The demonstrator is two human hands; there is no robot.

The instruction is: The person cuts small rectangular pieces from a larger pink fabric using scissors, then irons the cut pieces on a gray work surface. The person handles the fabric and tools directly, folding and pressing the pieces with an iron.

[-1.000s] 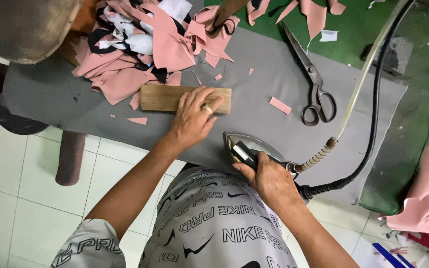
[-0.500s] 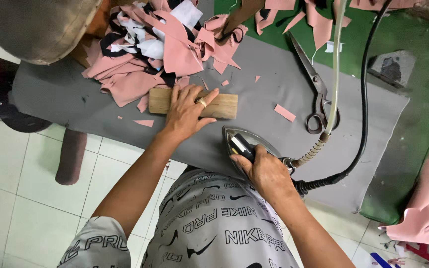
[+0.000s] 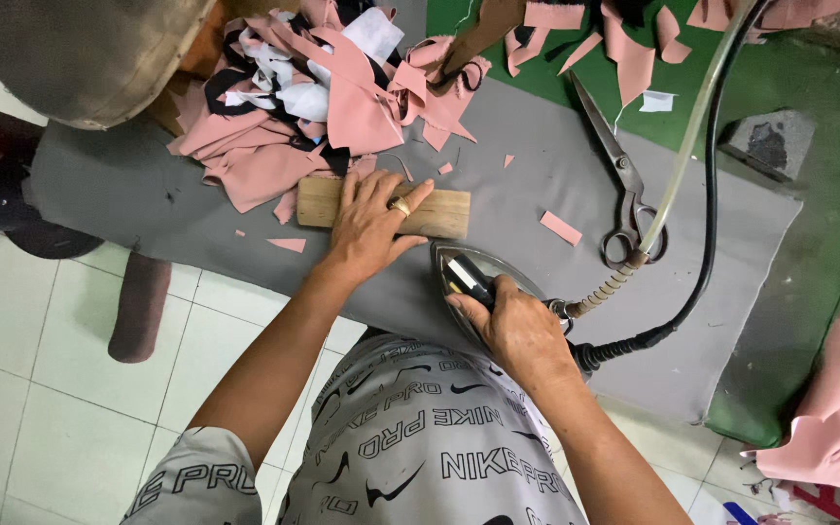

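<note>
My left hand [image 3: 373, 222], a ring on one finger, lies flat with spread fingers on a wooden block [image 3: 439, 211] that sits on the grey padded board [image 3: 537, 185]. My right hand [image 3: 512, 326] is closed round the black handle of a steam iron [image 3: 469, 272], whose metal nose points towards the block and rests on the board just right of my left hand. A pale hose and a black cable [image 3: 702, 194] run from the iron's rear up to the top right.
A heap of pink, white and black fabric scraps [image 3: 313, 107] lies behind the block. Large metal scissors [image 3: 619, 185] rest to the right, near a small pink strip [image 3: 561, 227]. Green cloth [image 3: 789, 87] covers the far right. Tiled floor lies below.
The view has shifted slightly. My left hand has stayed flat on the block, and my right hand has kept its hold on the iron near the block.
</note>
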